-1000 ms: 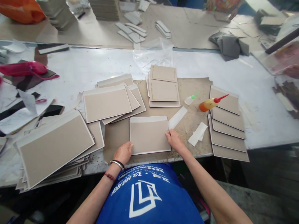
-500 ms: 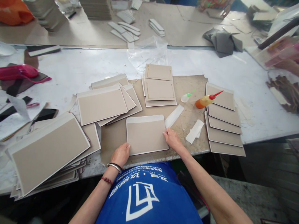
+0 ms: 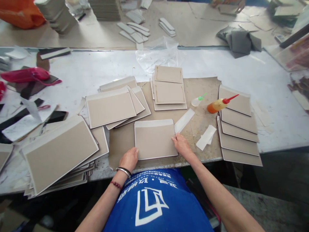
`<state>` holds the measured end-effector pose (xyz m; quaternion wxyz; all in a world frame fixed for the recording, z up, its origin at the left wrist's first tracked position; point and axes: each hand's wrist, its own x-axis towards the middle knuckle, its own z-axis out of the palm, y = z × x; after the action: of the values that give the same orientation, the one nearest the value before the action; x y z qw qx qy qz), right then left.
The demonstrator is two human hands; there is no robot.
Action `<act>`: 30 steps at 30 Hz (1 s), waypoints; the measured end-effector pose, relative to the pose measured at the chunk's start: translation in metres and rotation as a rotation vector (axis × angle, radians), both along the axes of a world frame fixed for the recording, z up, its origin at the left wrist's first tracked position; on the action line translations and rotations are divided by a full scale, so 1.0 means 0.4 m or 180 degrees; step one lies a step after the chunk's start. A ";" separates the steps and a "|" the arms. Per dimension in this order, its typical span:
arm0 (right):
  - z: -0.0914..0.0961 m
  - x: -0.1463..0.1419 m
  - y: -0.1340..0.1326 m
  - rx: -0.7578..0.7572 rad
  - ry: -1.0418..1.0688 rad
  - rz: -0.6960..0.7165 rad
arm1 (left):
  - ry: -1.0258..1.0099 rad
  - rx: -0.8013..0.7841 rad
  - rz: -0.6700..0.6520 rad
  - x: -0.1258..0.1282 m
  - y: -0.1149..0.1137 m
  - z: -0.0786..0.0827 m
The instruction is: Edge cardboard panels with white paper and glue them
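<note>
A beige rectangular panel (image 3: 155,140) with a pale strip along its top edge lies in front of me on a brown work sheet (image 3: 120,141). My left hand (image 3: 129,159) grips its lower left edge, the thumb on top and the other fingers mostly hidden. On the right edge, my right hand (image 3: 182,144) pinches the panel between thumb and fingers. Just beyond that hand lies a white strip (image 3: 184,120). Further right are two crossed white strips (image 3: 206,138), a small bottle with a green tip (image 3: 196,101) and an orange-filled bottle with a red nozzle (image 3: 217,106).
Larger beige panels (image 3: 61,153) are piled at the left, with more panels (image 3: 111,108) fanned behind them. Overlapping panels (image 3: 240,141) line the right side. Smaller panels with glue-like lines (image 3: 169,93) lie behind the middle. A plastic bag (image 3: 156,54) is beyond them.
The view has turned slightly left, so everything appears shifted to the right. Both hands keep their hold on the panel, which stays in nearly the same place on the sheet.
</note>
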<state>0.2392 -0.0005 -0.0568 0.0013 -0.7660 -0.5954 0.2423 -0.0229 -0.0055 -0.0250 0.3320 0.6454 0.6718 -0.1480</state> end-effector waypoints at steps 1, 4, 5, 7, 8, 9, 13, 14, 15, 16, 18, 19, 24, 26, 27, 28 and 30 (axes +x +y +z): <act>-0.002 0.000 0.001 0.0004 -0.0007 0.0007 | 0.0002 0.0001 0.0017 0.001 0.000 0.001; -0.006 0.001 0.003 0.0020 -0.0017 0.0040 | 0.0002 0.0012 0.0063 0.002 -0.001 0.001; -0.006 0.002 0.003 0.0028 -0.0016 0.0054 | 0.0000 0.0015 0.0079 0.001 -0.002 -0.001; -0.006 0.002 0.004 0.0050 -0.0011 0.0083 | -0.0009 0.0022 0.0113 0.001 -0.002 -0.003; -0.005 0.003 0.004 0.0065 -0.0005 0.0098 | -0.0016 0.0028 0.0128 0.001 -0.002 -0.003; -0.005 0.004 0.005 0.0081 0.0002 0.0114 | -0.0024 0.0036 0.0142 0.001 -0.003 -0.004; -0.004 0.005 0.005 0.0125 0.0021 0.0174 | -0.0067 0.0072 0.0177 0.002 -0.004 -0.008; -0.004 0.006 0.005 0.0122 0.0019 0.0184 | -0.0078 0.0082 0.0182 0.001 -0.005 -0.009; -0.003 0.006 0.005 0.0116 0.0015 0.0192 | -0.0089 0.0092 0.0183 0.000 -0.006 -0.011; -0.003 0.006 0.005 0.0109 0.0009 0.0197 | -0.0099 0.0103 0.0183 -0.001 -0.006 -0.012; -0.001 0.005 0.006 0.0091 -0.0003 0.0200 | -0.0118 0.0118 0.0177 -0.002 -0.008 -0.015; 0.000 0.004 0.007 0.0079 -0.0010 0.0197 | -0.0128 0.0124 0.0171 -0.003 -0.008 -0.016; 0.006 0.000 0.010 0.0008 -0.0066 0.0139 | -0.0140 0.0148 0.0146 -0.006 -0.010 -0.021; 0.006 -0.002 0.010 -0.0008 -0.0081 0.0121 | -0.0126 0.0157 0.0137 -0.006 -0.010 -0.023; 0.006 -0.003 0.009 -0.0012 -0.0084 0.0115 | -0.0121 0.0163 0.0130 -0.006 -0.010 -0.024; 0.005 -0.003 0.009 -0.0016 -0.0087 0.0109 | -0.0116 0.0167 0.0120 -0.006 -0.010 -0.026; 0.004 -0.003 0.007 -0.0025 -0.0091 0.0094 | -0.0109 0.0171 0.0097 -0.006 -0.009 -0.027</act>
<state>0.2378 0.0023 -0.0554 -0.0138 -0.7605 -0.6056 0.2337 -0.0254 -0.0091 -0.0359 0.3282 0.6461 0.6796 -0.1138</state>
